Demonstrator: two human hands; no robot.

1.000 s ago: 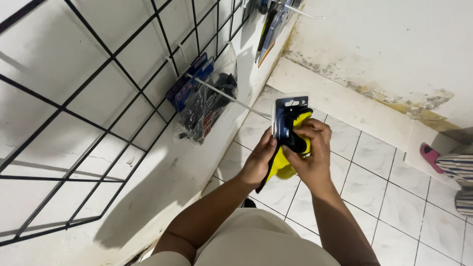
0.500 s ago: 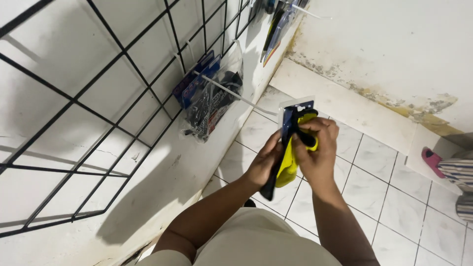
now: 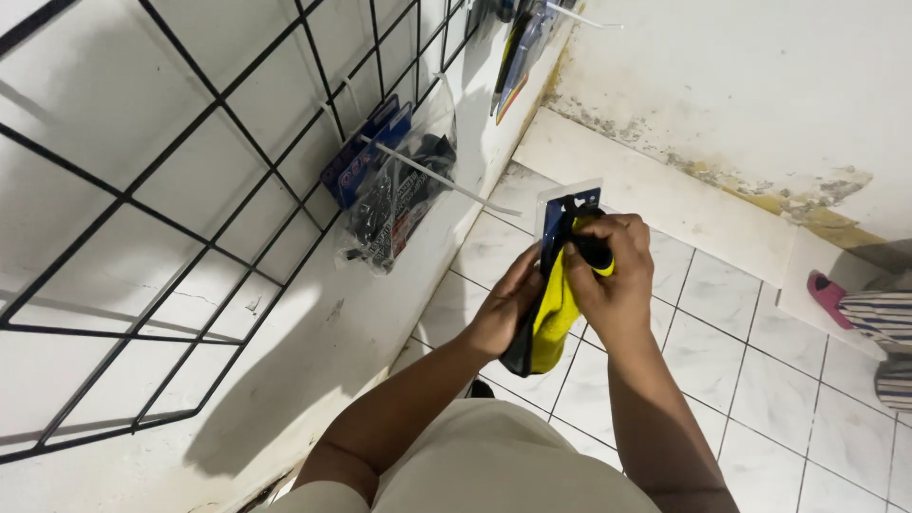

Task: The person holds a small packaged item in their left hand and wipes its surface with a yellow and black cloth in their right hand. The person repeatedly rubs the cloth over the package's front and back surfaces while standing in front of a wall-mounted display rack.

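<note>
yellow glove pack (blue header card) gripped by 2 hands

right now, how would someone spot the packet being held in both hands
Start at the black wire grid on the white wall, then look right, above the tiled floor. Both hands, left hand and right hand, hold a carded packet: unlike the blue-carded packs on the hook, it shows bright yellow.
</note>
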